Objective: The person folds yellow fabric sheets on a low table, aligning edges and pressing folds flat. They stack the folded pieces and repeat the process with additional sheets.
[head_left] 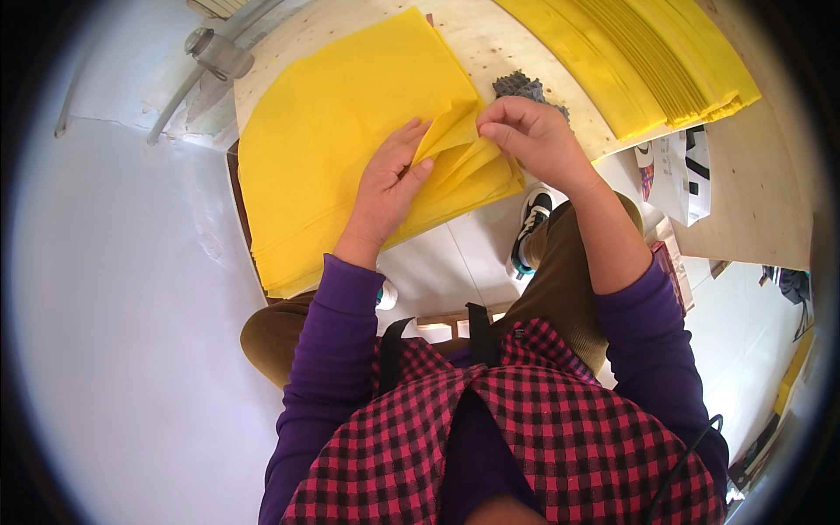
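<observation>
A stack of thin yellow sheets (332,114) lies on the pale wooden table in front of me; whether they are paper or cloth I cannot tell. My left hand (391,179) rests on top of the stack, its fingers stretched out and its thumb apart beside a raised fold. At the stack's right corner, my right hand (538,140) pinches the edge of a lifted yellow sheet (459,136) between thumb and forefinger. Several layers fan open below that corner. Just behind my right hand sits a dark grey textured object (518,86), partly covered by the hand.
A second pile of folded yellow sheets (647,61) lies at the far right of the table (494,39). Below it stands a white printed bag (682,179). A lidded clear container (219,54) is at the far left, by a white wall (122,306). My knees are under the table's near edge.
</observation>
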Motion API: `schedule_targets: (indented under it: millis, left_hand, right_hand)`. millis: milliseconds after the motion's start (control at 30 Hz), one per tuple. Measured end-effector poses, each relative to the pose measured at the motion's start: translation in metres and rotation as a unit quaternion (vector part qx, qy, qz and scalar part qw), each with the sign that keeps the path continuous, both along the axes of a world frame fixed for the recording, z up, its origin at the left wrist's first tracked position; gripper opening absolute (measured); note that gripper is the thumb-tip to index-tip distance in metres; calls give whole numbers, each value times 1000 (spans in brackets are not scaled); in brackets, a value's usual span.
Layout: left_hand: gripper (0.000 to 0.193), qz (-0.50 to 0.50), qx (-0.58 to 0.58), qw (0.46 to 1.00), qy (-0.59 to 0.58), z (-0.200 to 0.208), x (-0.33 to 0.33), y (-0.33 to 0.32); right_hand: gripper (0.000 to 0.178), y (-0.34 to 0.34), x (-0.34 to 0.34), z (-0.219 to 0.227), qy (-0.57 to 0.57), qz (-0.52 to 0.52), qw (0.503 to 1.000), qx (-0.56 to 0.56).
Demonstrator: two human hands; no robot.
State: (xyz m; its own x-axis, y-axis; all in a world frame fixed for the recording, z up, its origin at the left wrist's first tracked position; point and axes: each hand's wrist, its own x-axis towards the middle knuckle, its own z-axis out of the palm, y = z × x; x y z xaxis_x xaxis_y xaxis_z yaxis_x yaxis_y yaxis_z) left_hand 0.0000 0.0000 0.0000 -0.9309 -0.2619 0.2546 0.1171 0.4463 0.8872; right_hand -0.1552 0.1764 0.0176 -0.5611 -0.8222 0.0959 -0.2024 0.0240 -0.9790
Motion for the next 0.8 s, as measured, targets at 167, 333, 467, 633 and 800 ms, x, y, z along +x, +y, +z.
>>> schedule_targets:
  millis: [167, 333, 467, 633, 800]
  left_hand:
    - [42, -17, -64, 998, -1, 3, 1, -5]
    - [46, -14, -110, 994, 15, 5, 2, -2]
    - [40, -11, -61, 998, 3, 1, 1, -1]
    - [30, 0, -37, 999, 6, -3, 0, -2]
    - [27, 18, -26, 1000, 3, -4, 1, -1]
  right_hand:
    - [20, -5, 2, 5, -93, 15, 993, -71]
    - [23, -6, 1, 8, -168, 53, 978, -117]
    - [25, -10, 5, 6, -187, 61, 970, -144]
    - [21, -6, 2, 7, -139, 37, 977, -156]
    - [11, 6, -11, 3, -72, -18, 995, -65]
